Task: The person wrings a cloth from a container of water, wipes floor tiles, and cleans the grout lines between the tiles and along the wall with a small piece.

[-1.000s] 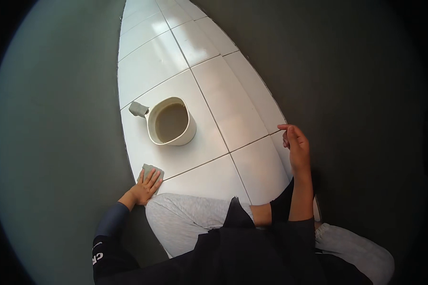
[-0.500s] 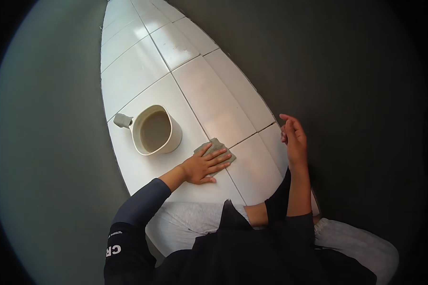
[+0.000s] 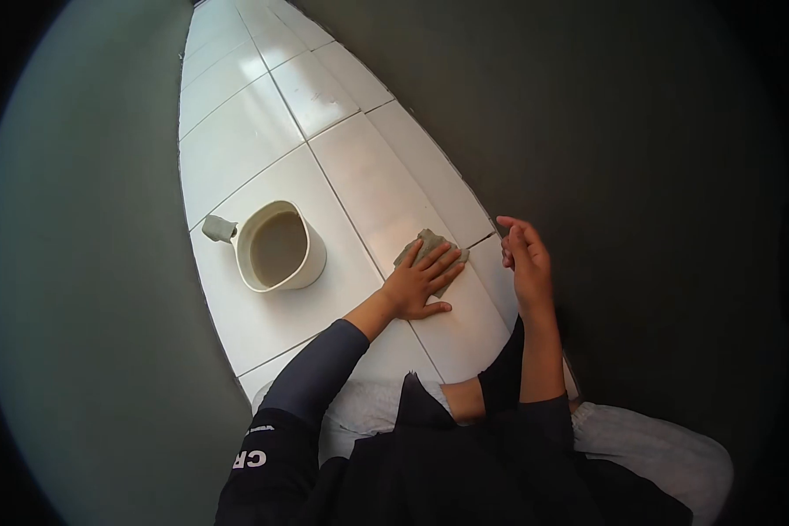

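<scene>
On white tiles point(image 3: 368, 175), left grip point(image 3: 415, 287) flat over cloth point(image 3: 430, 239).

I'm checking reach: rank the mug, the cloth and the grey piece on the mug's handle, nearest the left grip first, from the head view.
1. Cloth: directly beneath the left grip.
2. Mug: to its left.
3. Grey piece: farther left, past the mug.
</scene>
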`<state>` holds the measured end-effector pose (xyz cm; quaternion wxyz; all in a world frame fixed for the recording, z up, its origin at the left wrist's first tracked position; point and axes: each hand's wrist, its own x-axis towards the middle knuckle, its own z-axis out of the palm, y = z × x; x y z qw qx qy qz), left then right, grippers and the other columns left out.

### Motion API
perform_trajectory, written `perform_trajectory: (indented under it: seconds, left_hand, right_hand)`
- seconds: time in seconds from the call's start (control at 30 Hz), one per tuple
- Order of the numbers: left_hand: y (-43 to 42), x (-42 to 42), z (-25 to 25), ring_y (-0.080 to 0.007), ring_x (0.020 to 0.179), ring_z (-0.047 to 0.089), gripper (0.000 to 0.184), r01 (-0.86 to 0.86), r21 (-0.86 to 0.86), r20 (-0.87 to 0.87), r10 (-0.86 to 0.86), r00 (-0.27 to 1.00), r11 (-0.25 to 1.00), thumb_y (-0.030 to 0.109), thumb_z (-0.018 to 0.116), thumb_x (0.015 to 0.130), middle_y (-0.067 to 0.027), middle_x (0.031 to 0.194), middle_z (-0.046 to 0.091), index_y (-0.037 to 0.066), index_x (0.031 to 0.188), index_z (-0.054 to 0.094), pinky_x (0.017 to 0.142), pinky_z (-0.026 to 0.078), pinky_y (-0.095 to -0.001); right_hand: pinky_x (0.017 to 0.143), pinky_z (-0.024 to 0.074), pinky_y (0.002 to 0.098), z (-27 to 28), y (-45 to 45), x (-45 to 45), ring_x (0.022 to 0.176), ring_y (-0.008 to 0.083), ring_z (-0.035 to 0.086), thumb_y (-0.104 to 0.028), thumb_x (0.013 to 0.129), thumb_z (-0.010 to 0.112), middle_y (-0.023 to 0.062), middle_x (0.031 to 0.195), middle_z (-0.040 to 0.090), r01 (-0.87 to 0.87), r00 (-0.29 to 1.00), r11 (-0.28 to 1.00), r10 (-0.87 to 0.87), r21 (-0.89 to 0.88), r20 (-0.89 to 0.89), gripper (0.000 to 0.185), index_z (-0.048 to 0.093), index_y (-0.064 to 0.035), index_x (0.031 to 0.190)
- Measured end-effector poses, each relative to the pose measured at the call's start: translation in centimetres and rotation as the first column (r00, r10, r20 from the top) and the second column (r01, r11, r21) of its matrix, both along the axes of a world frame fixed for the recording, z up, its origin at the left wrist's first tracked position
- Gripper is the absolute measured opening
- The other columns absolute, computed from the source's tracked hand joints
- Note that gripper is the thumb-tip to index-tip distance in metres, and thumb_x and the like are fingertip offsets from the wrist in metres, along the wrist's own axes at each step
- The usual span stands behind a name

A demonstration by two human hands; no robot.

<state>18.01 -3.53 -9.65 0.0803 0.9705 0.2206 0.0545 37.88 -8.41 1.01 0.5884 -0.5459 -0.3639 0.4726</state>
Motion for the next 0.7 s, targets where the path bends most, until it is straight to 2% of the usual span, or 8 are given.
perform_trajectory:
  seconds: [0.13,0.3,0.4,0.5,0.7]
  left_hand:
    - [-0.2,-0.7,0.4,-0.0269,0.142,0.012,0.081,0.01,-0.018,0.012,-0.01,1.0,1.0,0.069,0.031,0.085,-0.009,0.152,0.02,0.015,0.146,0.026,0.111,0.003,-0.0539]
    - [-1.2,-3.7,1.3,-0.0264,0.142,0.012,0.082,0.016,-0.012,-0.079,-0.017,0.997,1.0,0.07,0.031,0.084,-0.0081,0.152,0.02,0.015,0.145,0.027,0.112,0.004,-0.053]
    - [-1.7,-4.9,1.6,-0.0283,0.142,0.013,0.081,0.023,-0.052,-0.058,-0.026,0.998,0.998,0.067,0.034,0.085,-0.0105,0.151,0.023,0.013,0.145,0.027,0.112,0.002,-0.0535]
    - [-1.9,-4.3,1.6,-0.0287,0.142,0.013,0.082,0.01,-0.055,-0.076,-0.014,0.997,0.998,0.068,0.035,0.084,-0.0107,0.151,0.023,0.013,0.145,0.027,0.111,0.002,-0.0542]
    - [-0.6,0.2,0.7,-0.0294,0.141,0.014,0.085,-0.035,-0.026,0.012,0.035,0.999,0.999,0.071,0.034,0.083,-0.0103,0.15,0.024,0.013,0.145,0.029,0.11,0.003,-0.057]
  right_hand:
    - [0.059,0.0308,0.0178,1.2,0.1,0.6,0.063,0.0024,0.036,-0.029,0.098,0.048,-0.0068,0.068,0.041,0.03,0.999,0.999,-0.03,0.017,0.027,0.032,0.059,-0.0028,0.111]
    - [0.059,0.0309,0.0179,0.1,0.1,0.8,0.063,0.0025,0.036,-0.03,0.098,0.047,-0.0068,0.067,0.041,0.022,0.999,1.0,-0.022,0.003,0.025,0.032,0.059,-0.0028,0.111]
    - [0.059,0.0309,0.018,-0.3,0.1,0.6,0.062,0.0025,0.036,-0.03,0.098,0.047,-0.0068,0.067,0.04,0.029,0.999,0.999,-0.029,-0.019,0.024,0.032,0.059,-0.0026,0.11]
    - [0.059,0.0308,0.018,-0.7,0.2,0.7,0.062,0.0024,0.035,-0.03,0.098,0.047,-0.0068,0.066,0.039,0.039,0.999,0.999,-0.038,-0.033,0.013,0.032,0.059,-0.0025,0.11]
    - [0.058,0.0304,0.0175,-1.6,0.1,-0.4,0.062,0.0021,0.035,-0.028,0.098,0.046,-0.0069,0.066,0.039,-0.011,0.999,0.999,0.01,-0.031,-0.035,0.031,0.058,-0.0024,0.111]
